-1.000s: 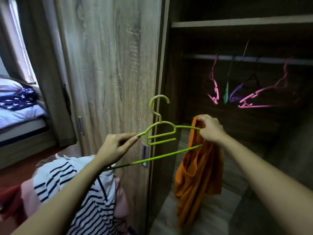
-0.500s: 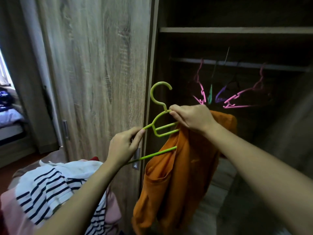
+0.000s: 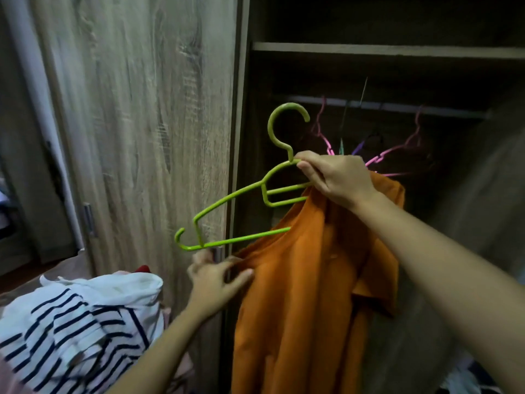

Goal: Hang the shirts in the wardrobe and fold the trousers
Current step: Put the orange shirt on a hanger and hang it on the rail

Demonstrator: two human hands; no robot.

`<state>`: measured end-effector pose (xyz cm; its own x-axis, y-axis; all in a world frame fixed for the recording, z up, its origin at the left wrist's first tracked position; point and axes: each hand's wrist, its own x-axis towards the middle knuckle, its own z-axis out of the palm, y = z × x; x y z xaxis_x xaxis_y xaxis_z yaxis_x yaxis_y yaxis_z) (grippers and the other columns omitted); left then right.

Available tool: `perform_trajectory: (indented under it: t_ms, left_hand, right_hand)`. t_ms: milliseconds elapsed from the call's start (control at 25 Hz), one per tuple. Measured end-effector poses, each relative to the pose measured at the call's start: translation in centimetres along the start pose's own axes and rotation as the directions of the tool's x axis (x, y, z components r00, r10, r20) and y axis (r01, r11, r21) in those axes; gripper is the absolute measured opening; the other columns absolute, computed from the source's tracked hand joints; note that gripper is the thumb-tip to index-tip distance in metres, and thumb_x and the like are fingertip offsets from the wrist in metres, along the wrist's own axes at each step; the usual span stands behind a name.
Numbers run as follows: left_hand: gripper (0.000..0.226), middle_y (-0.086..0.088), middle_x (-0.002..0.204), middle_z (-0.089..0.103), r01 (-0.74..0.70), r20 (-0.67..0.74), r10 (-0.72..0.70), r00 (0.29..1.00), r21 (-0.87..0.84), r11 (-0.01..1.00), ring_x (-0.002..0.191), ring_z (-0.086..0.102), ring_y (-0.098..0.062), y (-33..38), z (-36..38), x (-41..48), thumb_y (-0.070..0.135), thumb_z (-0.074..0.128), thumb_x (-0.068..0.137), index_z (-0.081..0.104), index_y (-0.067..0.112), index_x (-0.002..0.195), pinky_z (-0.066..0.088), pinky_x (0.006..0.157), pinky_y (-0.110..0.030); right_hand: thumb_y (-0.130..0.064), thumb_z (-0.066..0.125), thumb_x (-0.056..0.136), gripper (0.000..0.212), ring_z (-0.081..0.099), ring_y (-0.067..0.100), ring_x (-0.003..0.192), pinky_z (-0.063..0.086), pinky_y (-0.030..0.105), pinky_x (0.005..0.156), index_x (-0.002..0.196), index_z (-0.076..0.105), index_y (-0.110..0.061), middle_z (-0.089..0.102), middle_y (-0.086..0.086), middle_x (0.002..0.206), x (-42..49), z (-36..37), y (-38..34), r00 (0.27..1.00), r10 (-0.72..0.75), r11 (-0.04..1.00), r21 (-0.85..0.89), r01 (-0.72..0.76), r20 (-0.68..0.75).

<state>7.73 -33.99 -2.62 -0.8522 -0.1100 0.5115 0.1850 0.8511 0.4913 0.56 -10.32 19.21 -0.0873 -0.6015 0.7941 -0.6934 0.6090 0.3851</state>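
A lime green plastic hanger [image 3: 233, 194] is held up in front of the open wardrobe. My right hand [image 3: 335, 177] grips it just below the hook, at its top. An orange shirt [image 3: 306, 294] hangs over the hanger's right half and drapes down; the left arm of the hanger is bare. My left hand [image 3: 216, 277] pinches the shirt's loose left edge below the hanger's bottom bar. The hanger's right end is hidden under the cloth and my hand.
Several pink, green and purple hangers [image 3: 380, 157] hang on the wardrobe rail [image 3: 443, 109] behind, under a shelf [image 3: 369, 51]. The wooden wardrobe door [image 3: 147, 123] stands at left. A pile with a striped white garment [image 3: 71, 331] lies at lower left.
My left hand let go of the hanger's left arm and dropped to pinch the shirt's edge. My right hand raised the hanger slightly, with the shirt over its right side.
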Motion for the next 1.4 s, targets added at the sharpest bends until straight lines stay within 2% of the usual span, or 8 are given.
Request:
perform_trajectory:
  t_ms: [160, 280, 560, 720, 840, 1000, 1240, 1400]
  left_hand:
    - [0.048, 0.003, 0.112, 0.051, -0.158, 0.251, 0.193, 0.948, -0.155, 0.975, 0.11, 0.047, -0.009, -4.5, -3.8, 2.6, 0.086, 0.035, 0.07, 0.066, 0.053, 0.088, 0.036, 0.1, -0.029]
    - [0.057, 0.018, 0.089, 0.062, -0.222, 0.387, 0.264, 0.884, -0.149, 0.964, 0.085, 0.057, 0.006, -3.3, -7.0, 4.9, 0.089, 0.037, 0.065, 0.067, 0.041, 0.073, 0.04, 0.078, -0.01]
    - [0.045, 0.029, 0.072, 0.063, -0.281, 0.356, 0.305, 0.883, -0.117, 0.952, 0.073, 0.062, 0.002, -1.9, -11.1, 7.3, 0.085, 0.041, 0.066, 0.061, 0.044, 0.064, 0.041, 0.062, -0.01]
    - [0.039, 0.021, 0.088, 0.058, -0.395, 0.25, 0.429, 0.868, -0.175, 0.902, 0.086, 0.058, 0.004, 1.9, -11.0, 8.0, 0.075, 0.044, 0.076, 0.058, 0.041, 0.09, 0.042, 0.07, -0.008]
    - [0.046, 0.017, 0.108, 0.052, -0.246, 0.198, 0.322, 0.926, -0.331, 0.911, 0.096, 0.057, 0.0, 2.1, -12.0, 7.7, 0.047, 0.066, 0.081, 0.037, 0.047, 0.117, 0.046, 0.078, -0.015]
    - [0.03, 0.012, 0.08, 0.059, -0.255, 0.265, 0.256, 0.93, -0.039, 0.966, 0.068, 0.058, 0.0, 1.5, -11.9, 7.5, 0.057, 0.051, 0.081, 0.057, 0.03, 0.093, 0.043, 0.058, -0.011]
    - [0.005, 0.009, 0.072, 0.059, -0.286, 0.153, 0.297, 0.942, -0.093, 0.954, 0.075, 0.058, -0.001, 1.7, -12.4, 7.9, 0.03, 0.059, 0.089, 0.061, 0.027, 0.087, 0.044, 0.058, -0.013]
    - [0.011, 0.012, 0.066, 0.062, -0.303, 0.154, 0.322, 0.934, -0.134, 0.943, 0.073, 0.059, -0.001, 2.3, -12.5, 8.3, 0.029, 0.059, 0.089, 0.058, 0.036, 0.08, 0.043, 0.056, -0.012]
  right_hand:
    - [-0.045, 0.026, 0.099, 0.045, 0.063, 0.018, 0.049, 0.038, 0.02, 0.039, 0.107, 0.064, -0.024, 0.069, 0.0, 0.068, -3.5, -0.5, 2.2, 0.995, -0.044, 0.995, -0.083, 0.052, 0.09]
    - [-0.046, 0.024, 0.099, 0.049, 0.064, 0.016, 0.05, 0.035, 0.016, 0.043, 0.11, 0.065, -0.021, 0.071, -0.001, 0.071, -5.4, 0.3, 2.0, 0.992, 0.009, 0.997, -0.074, 0.0, 0.13]
    - [-0.05, 0.018, 0.098, 0.059, 0.067, 0.013, 0.056, 0.036, 0.015, 0.044, 0.107, 0.069, -0.023, 0.074, -0.003, 0.078, -8.2, -0.2, 2.1, 0.987, 0.047, 0.998, -0.038, -0.042, 0.156]
    - [-0.061, 0.016, 0.092, 0.058, 0.068, 0.016, 0.071, 0.04, 0.022, 0.049, 0.112, 0.063, -0.034, 0.072, -0.003, 0.081, -7.4, 1.8, -0.9, 0.921, 0.314, 0.944, 0.024, -0.328, 0.23]
    - [-0.058, 0.022, 0.09, 0.05, 0.065, 0.013, 0.075, 0.053, 0.035, 0.062, 0.112, 0.06, -0.035, 0.07, -0.004, 0.081, -7.1, 2.0, -1.3, 0.835, 0.464, 0.839, 0.155, -0.521, 0.294]
    - [-0.058, 0.021, 0.09, 0.05, 0.065, 0.012, 0.072, 0.053, 0.034, 0.06, 0.111, 0.06, -0.034, 0.069, -0.005, 0.077, -6.4, 2.4, -2.2, 0.86, 0.424, 0.857, 0.181, -0.482, 0.284]
    - [-0.047, 0.032, 0.097, 0.032, 0.064, 0.012, 0.074, 0.045, 0.026, 0.057, 0.11, 0.058, -0.035, 0.068, -0.005, 0.08, -4.9, 3.0, -2.9, 0.851, 0.39, 0.855, 0.205, -0.477, 0.351]
    - [-0.052, 0.028, 0.095, 0.046, 0.064, 0.013, 0.076, 0.048, 0.029, 0.062, 0.132, 0.043, -0.03, 0.065, -0.007, 0.082, -4.2, 2.8, -3.9, 0.835, 0.413, 0.84, 0.201, -0.503, 0.364]
